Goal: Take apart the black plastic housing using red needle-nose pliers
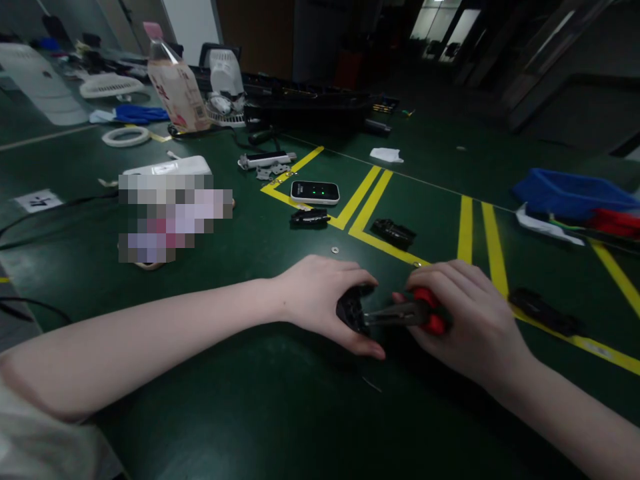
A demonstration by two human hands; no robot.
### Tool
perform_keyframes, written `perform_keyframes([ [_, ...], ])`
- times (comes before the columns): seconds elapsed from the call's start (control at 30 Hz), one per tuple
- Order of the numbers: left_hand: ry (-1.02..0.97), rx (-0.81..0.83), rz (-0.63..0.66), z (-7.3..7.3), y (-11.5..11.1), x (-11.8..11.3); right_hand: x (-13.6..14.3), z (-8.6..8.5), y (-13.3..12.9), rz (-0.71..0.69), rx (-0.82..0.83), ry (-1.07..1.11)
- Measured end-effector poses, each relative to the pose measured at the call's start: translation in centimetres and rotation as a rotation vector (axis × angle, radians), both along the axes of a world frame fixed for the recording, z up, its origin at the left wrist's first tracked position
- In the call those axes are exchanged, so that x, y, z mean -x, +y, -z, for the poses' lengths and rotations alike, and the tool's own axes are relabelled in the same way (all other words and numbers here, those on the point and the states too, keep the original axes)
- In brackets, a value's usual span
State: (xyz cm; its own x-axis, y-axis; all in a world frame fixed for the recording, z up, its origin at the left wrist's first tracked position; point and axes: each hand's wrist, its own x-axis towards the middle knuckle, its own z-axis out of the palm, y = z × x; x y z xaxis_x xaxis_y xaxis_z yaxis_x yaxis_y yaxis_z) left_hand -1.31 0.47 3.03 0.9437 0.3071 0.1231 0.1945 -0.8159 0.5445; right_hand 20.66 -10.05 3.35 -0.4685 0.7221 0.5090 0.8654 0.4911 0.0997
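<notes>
My left hand (pixel 327 297) is curled around a small black plastic part (pixel 353 310), thumb below and fingers above. Red-handled pliers (pixel 400 313) are gripped in my right hand (pixel 463 320). Their metal jaws point left and reach the right side of the black part; whether they pinch anything there I cannot tell. Beyond my left hand lies a small metal washer (pixel 335 250). Two more black plastic pieces rest farther back, one left of centre (pixel 309 218) and one to the right (pixel 393 232).
A white-edged device (pixel 315 193) with green lights sits past the hands. Yellow tape (pixel 465 227) marks the green table. At right are a dark elongated piece (pixel 545 312) and a blue bin (pixel 573 193). A drink bottle (pixel 175 83) stands back left, beyond a white box (pixel 193 167).
</notes>
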Motion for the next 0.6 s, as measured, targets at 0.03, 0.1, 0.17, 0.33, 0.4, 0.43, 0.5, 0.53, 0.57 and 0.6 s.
perform_keyframes([
  [0.03, 0.003, 0.013, 0.005, 0.0, 0.0, 0.0, 0.3, 0.1, 0.2, 0.002, -0.013, 0.002],
  [0.1, 0.014, 0.028, 0.004, 0.0, 0.1, 0.0, 0.5, 0.5, 0.3, 0.011, -0.028, 0.009],
  [0.17, 0.025, 0.018, -0.011, 0.1, 0.1, 0.0, 0.5, 0.8, 0.2, 0.021, -0.019, 0.012],
  [0.33, 0.029, -0.013, 0.002, 0.0, 0.1, 0.1, -0.1, 1.1, 0.0, 0.074, 0.028, 0.016],
  [0.4, 0.022, -0.025, 0.013, 0.0, 0.0, 0.1, -0.1, 1.2, 0.1, 0.085, 0.038, 0.010],
  [0.43, 0.022, -0.036, 0.017, 0.0, 0.0, 0.1, 0.0, 1.2, 0.2, 0.086, 0.045, 0.005],
  [0.5, 0.027, -0.059, 0.028, 0.1, 0.0, 0.1, 0.1, 1.3, 0.3, 0.084, 0.059, -0.002],
  [0.53, 0.028, -0.071, 0.030, 0.1, 0.0, 0.1, 0.2, 1.4, 0.3, 0.083, 0.066, -0.003],
  [0.57, 0.031, -0.079, 0.034, 0.1, 0.0, 0.1, 0.3, 1.4, 0.3, 0.080, 0.073, -0.003],
  [0.6, 0.033, -0.086, 0.036, 0.2, 0.0, 0.1, 0.3, 1.4, 0.3, 0.075, 0.079, -0.001],
])
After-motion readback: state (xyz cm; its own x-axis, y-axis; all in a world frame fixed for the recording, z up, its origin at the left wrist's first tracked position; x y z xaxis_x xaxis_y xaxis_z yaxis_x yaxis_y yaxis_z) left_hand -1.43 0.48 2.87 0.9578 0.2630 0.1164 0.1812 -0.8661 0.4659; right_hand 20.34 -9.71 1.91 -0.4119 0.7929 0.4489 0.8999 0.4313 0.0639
